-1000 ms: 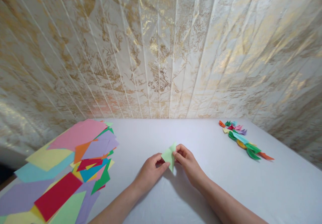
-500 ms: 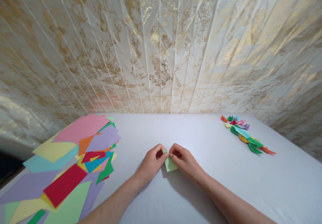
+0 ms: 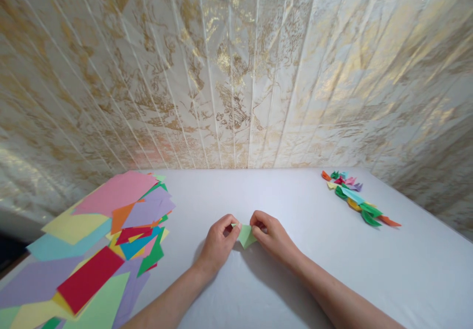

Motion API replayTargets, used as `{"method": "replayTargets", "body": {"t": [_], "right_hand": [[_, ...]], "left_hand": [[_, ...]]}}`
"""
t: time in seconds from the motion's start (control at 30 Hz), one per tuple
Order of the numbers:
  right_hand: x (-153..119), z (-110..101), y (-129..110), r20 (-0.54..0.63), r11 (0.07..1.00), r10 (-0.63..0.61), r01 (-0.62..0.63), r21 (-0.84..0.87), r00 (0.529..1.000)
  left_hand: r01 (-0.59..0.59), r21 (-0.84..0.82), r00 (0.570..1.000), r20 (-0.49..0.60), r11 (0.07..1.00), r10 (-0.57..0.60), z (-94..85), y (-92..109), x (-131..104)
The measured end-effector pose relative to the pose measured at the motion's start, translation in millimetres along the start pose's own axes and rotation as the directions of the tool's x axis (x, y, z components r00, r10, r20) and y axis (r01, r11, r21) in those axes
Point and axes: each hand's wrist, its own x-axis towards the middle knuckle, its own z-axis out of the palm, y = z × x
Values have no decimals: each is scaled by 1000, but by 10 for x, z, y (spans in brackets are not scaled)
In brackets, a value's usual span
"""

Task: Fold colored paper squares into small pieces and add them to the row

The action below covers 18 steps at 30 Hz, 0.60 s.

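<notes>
A small piece of light green paper point(image 3: 245, 235), creased down its middle, is stretched between my two hands just over the white table. My left hand point(image 3: 219, 238) pinches its left corner between thumb and fingers. On the other side, my right hand point(image 3: 271, 233) grips the right edge the same way, its fingertips partly covering the paper. The sheet's lower point faces toward me, and its two halves slope to the crease.
Loose coloured sheets, with a red rectangle point(image 3: 90, 279) and a pink sheet point(image 3: 116, 191) among them, overlap on the table's left side. Several folded paper pieces, including a green one point(image 3: 370, 217), lie at the right. A gold-patterned curtain point(image 3: 236, 73) hangs behind the white table point(image 3: 236, 186).
My hands have drawn apart a little, and the green paper between them has opened out, showing its crease and a downward point. The view has shifted slightly.
</notes>
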Motion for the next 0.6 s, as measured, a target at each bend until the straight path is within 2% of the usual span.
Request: {"method": "replayTargets", "body": {"t": [0.17,0.6], "right_hand": [[32,-37,95,-56,997,-25,21,-70,998],[96,-112,251,-152,989,6,-29,-147,988]], "left_hand": [[36,-53,997,-68,998,-40,-18,-62,25],[56,-107,993,-98,993,-67,-42,-146,53]]}}
